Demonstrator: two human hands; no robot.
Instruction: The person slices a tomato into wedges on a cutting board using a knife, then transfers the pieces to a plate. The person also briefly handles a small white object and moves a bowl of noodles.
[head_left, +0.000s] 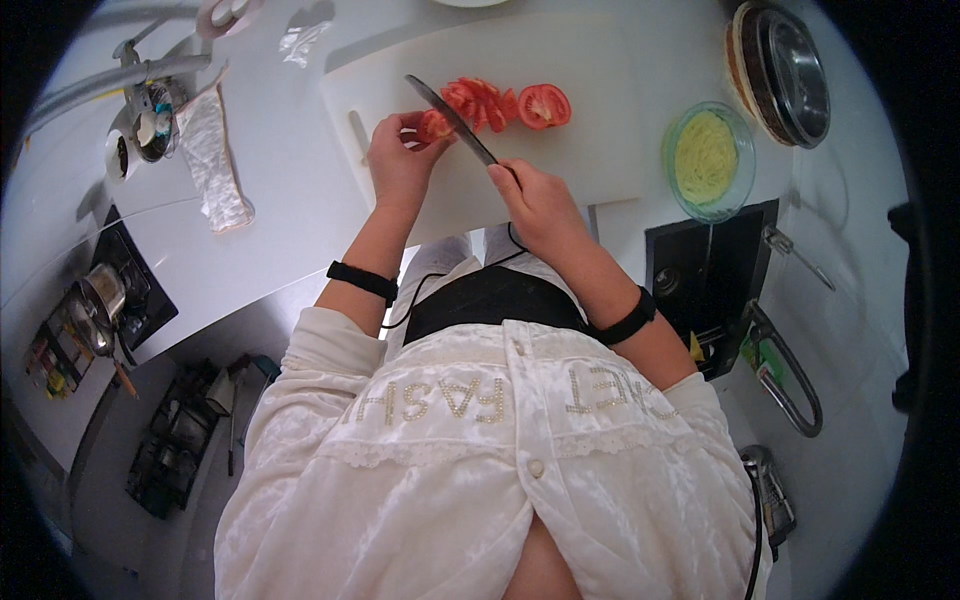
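My left hand (409, 154) pinches a piece of tomato (435, 126) between thumb and fingers on a white cutting board (555, 165). In my right hand (541, 201) is the handle of a kitchen knife (454, 120); its blade slants up and left, close against the right side of that piece. Right of the blade lies a heap of cut tomato slices (480, 101). Beyond the heap a tomato half (544, 106) rests with its cut face up. The knife covers part of the slices, and my fingers hide part of the held piece.
A glass bowl of pale shredded food (706, 161) stands right of the board, near the black sink (686, 262) and its faucet (784, 375). Stacked round bowls (795, 75) sit at the back right. A folded cloth (214, 161) lies to the left, with a stove (135, 277) beyond.
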